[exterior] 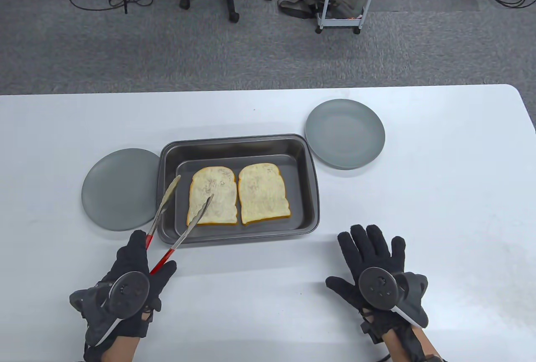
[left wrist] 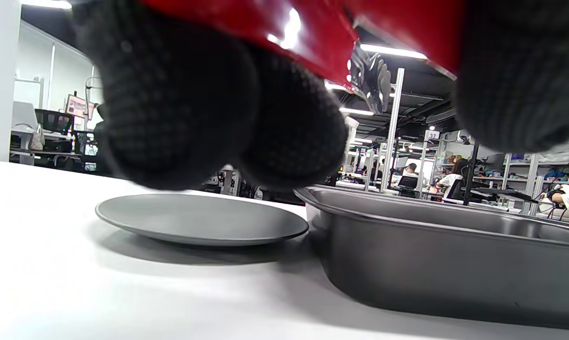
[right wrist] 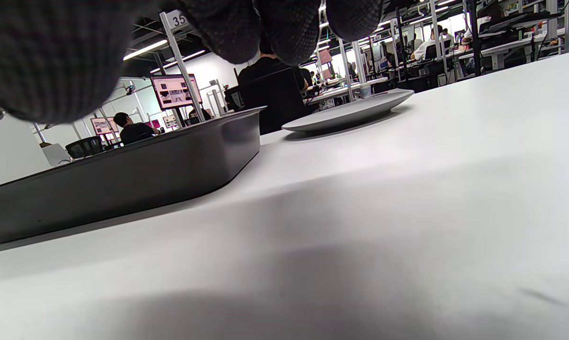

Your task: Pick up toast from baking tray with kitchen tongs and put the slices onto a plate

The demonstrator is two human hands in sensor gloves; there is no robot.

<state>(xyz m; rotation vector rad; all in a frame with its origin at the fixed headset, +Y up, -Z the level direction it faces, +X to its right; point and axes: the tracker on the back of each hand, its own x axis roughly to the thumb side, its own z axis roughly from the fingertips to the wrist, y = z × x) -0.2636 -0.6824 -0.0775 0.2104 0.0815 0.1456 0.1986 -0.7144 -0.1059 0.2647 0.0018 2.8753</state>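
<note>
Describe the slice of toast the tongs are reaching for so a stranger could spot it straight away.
Find the dark baking tray in the middle of the white table. Two slices lie inside it side by side; take the left slice. Unlike the right slice, it has a metal arm of the tongs over it.

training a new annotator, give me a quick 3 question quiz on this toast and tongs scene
1. True or false: both toast slices lie in the baking tray.
2. Which hand holds the tongs? A) left hand B) right hand
3. Fill in: the number of grey plates on the table is ___.

Key: 1 true, the left slice and right slice lie side by side; 2 A; 3 two, the left plate and right plate, both bare.
</note>
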